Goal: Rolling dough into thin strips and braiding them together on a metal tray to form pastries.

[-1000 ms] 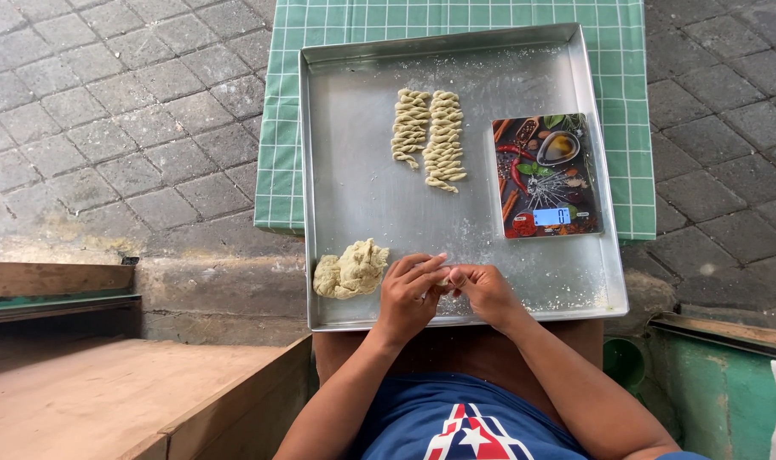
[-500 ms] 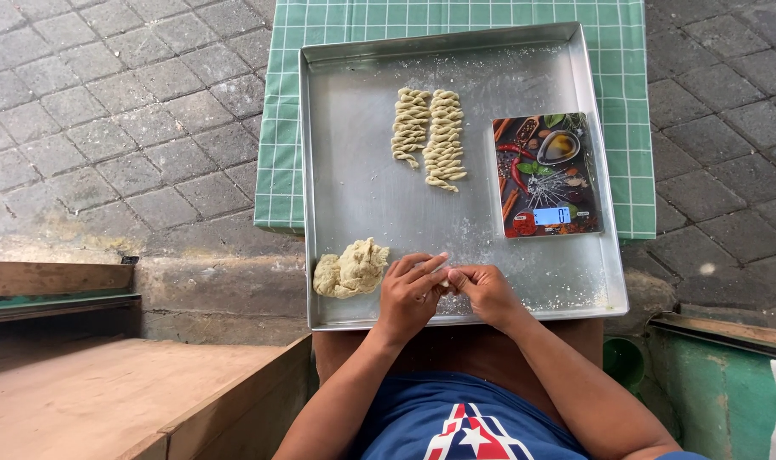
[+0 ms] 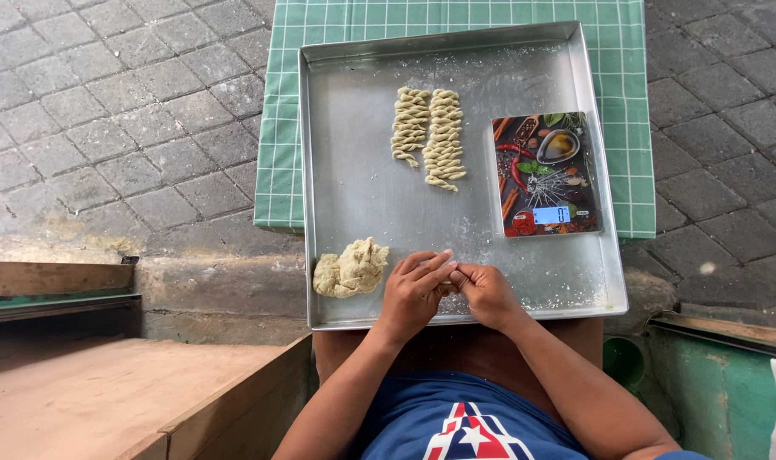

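Your two hands meet at the near edge of the metal tray [image 3: 354, 179]. Your left hand [image 3: 415, 290] lies with fingers laid over toward your right hand [image 3: 485, 292], and the fingertips of both pinch together at one spot between them. Whatever they're pinching is too small and hidden to tell. Just left of your left hand sits the lump of dough [image 3: 350, 268], near the tray's near-left corner. Farther up the tray lie two twisted dough strips [image 3: 429, 136] side by side, touching. To their right is a flat kitchen scale [image 3: 545, 175] with a colourful picture top. The tray rests on a green checked cloth [image 3: 277, 128] over grey paving.
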